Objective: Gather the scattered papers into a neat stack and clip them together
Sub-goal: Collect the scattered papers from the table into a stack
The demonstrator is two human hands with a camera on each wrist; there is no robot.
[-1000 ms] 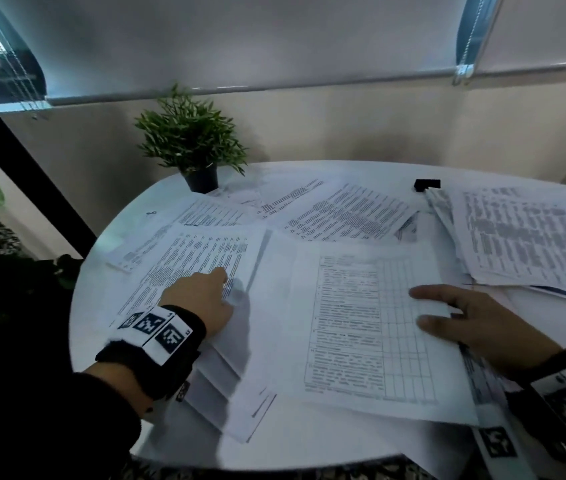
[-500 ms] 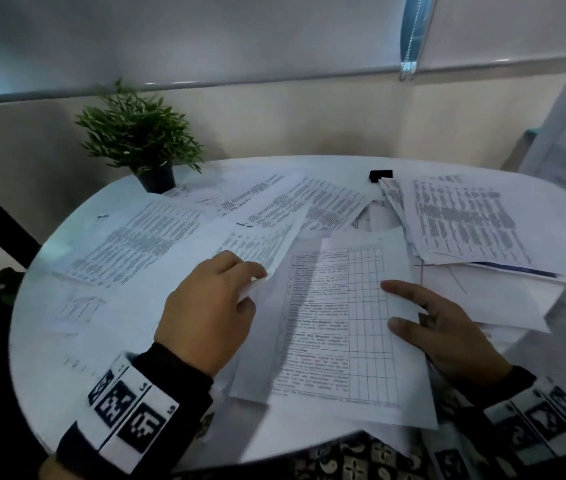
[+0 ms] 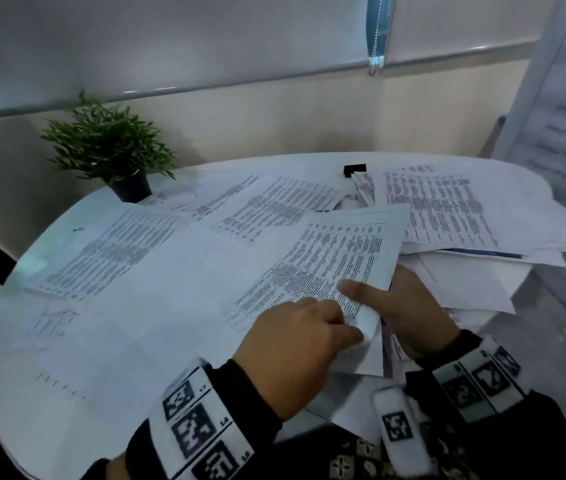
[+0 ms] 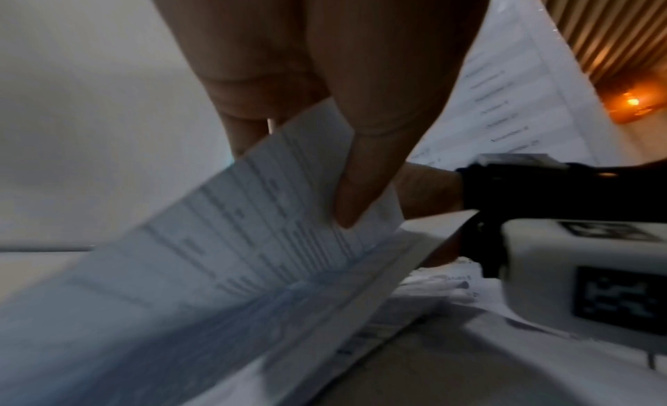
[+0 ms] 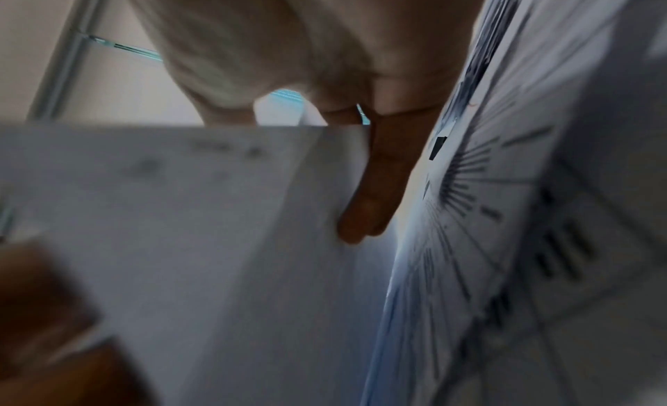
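Observation:
A printed sheet (image 3: 330,254) with a table on it is lifted off the white round table (image 3: 101,358), near the front right. My left hand (image 3: 350,336) pinches its curled near corner, and the left wrist view shows the fingers (image 4: 348,206) closed on that sheet (image 4: 252,226). My right hand (image 3: 375,299) grips the same edge, thumb on top and fingers underneath. In the blurred right wrist view, fingers (image 5: 361,212) lie against the paper (image 5: 202,212). More printed papers (image 3: 118,251) lie scattered across the table. A black binder clip (image 3: 354,169) sits at the far edge.
A loose pile of papers (image 3: 447,209) lies at the right of the table, beside my right hand. A small potted plant (image 3: 111,150) stands at the back left. A large printed sheet or board (image 3: 565,116) stands at the far right. A wall runs behind.
My left hand has carried a sheet from the left side of the table over to my right hand, which now grips it with its thumb on top. The head view has swung right.

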